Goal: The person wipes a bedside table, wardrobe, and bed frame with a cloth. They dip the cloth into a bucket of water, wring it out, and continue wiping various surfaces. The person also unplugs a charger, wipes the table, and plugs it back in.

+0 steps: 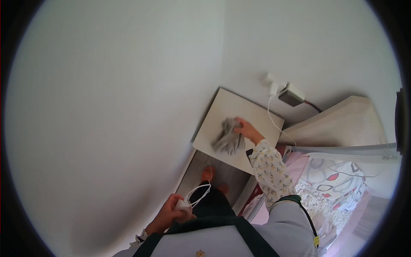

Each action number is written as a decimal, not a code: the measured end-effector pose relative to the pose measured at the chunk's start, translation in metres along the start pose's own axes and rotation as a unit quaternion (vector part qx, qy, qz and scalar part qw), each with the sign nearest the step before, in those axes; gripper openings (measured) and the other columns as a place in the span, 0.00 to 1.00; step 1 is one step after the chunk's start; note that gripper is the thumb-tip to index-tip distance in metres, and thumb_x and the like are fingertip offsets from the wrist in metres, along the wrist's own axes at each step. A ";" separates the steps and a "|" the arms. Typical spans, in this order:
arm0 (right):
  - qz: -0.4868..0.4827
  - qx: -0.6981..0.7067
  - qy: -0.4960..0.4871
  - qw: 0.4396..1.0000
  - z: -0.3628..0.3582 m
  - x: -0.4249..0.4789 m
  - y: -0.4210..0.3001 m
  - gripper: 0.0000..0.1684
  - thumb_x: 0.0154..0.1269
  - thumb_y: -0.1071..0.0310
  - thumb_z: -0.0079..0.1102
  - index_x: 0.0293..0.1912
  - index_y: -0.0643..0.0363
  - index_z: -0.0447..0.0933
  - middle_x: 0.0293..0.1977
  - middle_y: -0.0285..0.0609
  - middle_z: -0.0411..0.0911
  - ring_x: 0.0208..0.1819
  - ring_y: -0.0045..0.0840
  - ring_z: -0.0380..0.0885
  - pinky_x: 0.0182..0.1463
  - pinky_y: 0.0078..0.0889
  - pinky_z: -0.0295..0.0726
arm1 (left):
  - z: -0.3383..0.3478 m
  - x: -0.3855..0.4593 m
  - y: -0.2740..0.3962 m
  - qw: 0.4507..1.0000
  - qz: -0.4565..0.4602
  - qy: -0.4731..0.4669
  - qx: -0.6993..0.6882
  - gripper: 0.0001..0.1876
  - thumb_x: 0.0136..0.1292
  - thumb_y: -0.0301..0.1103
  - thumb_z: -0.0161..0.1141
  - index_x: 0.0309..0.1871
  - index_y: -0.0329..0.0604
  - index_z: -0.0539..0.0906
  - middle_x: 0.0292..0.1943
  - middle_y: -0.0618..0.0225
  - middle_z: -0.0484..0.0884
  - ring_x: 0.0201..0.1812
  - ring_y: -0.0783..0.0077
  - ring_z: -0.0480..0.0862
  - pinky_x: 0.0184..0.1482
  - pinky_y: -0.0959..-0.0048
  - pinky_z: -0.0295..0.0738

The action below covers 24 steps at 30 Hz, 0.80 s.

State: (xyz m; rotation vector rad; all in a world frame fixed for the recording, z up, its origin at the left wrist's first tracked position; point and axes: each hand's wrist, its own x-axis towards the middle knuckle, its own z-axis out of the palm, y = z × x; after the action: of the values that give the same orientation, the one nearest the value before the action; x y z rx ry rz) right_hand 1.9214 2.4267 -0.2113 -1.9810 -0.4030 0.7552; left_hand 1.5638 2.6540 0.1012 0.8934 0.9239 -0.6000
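Note:
My right hand point(249, 129) grips a crumpled grey cloth point(228, 138) against the top of a small cream bedside table point(221, 106). The cloth looks blurred. Close to my body, my left hand point(173, 210) is closed around a small white object point(183, 205), perhaps a charger or plug, with a looped white cable point(202, 196) hanging from it. My fingers hide part of that object. Partly behind my right sleeve, a small dark item point(249, 154) lies at the table's edge.
White walls meet in a corner behind the table. A wall socket holds a white plug point(273, 89) and a dark adapter point(291, 95); a white cable trails down past the table. At right stand a cream headboard point(330, 125) and a bed with a patterned pillow point(334, 176).

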 end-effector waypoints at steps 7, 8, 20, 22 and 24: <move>-0.023 -0.383 0.349 0.855 0.002 0.013 0.001 0.33 0.58 0.61 0.63 0.62 0.60 0.68 0.63 0.53 0.66 0.66 0.44 0.62 0.66 0.48 0.63 | -0.020 0.039 -0.021 0.997 -0.067 0.017 0.034 0.28 0.48 0.19 0.59 0.54 0.45 0.63 0.53 0.55 0.73 0.55 0.59 0.77 0.61 0.63 0.71; -0.032 -0.379 0.356 0.853 0.011 0.027 -0.004 0.32 0.58 0.61 0.63 0.61 0.60 0.68 0.63 0.53 0.65 0.66 0.44 0.62 0.66 0.49 0.62 | -0.027 0.045 -0.026 0.996 -0.076 0.016 0.036 0.28 0.47 0.19 0.59 0.53 0.44 0.63 0.54 0.57 0.72 0.57 0.61 0.75 0.62 0.65 0.69; -0.083 -0.307 0.305 0.898 0.114 0.114 -0.034 0.25 0.56 0.63 0.61 0.54 0.60 0.73 0.63 0.58 0.63 0.68 0.50 0.56 0.70 0.51 0.57 | -0.012 0.067 -0.015 0.993 -0.088 0.066 0.045 0.28 0.48 0.18 0.56 0.54 0.45 0.62 0.51 0.54 0.73 0.54 0.55 0.79 0.60 0.58 0.75; -0.131 -0.353 0.227 0.898 0.144 0.065 -0.032 0.25 0.56 0.62 0.62 0.54 0.58 0.75 0.65 0.54 0.61 0.68 0.48 0.56 0.70 0.53 0.58 | -0.001 0.064 -0.004 0.992 -0.100 0.070 0.034 0.29 0.48 0.21 0.57 0.55 0.46 0.62 0.52 0.56 0.73 0.55 0.59 0.77 0.61 0.65 0.72; -0.177 -0.360 0.132 0.906 0.169 0.005 -0.031 0.24 0.56 0.60 0.62 0.52 0.56 0.76 0.67 0.48 0.60 0.70 0.47 0.54 0.70 0.56 0.58 | 0.004 0.061 -0.006 0.994 -0.091 0.064 0.001 0.28 0.47 0.22 0.56 0.54 0.46 0.63 0.52 0.58 0.73 0.55 0.61 0.76 0.60 0.67 0.72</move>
State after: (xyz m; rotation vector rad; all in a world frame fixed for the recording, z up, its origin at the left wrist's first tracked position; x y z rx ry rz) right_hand 1.8154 2.5574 -0.2476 -2.5410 -0.9473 0.0837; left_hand 1.5902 2.6435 0.0471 0.8617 1.1285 -0.7067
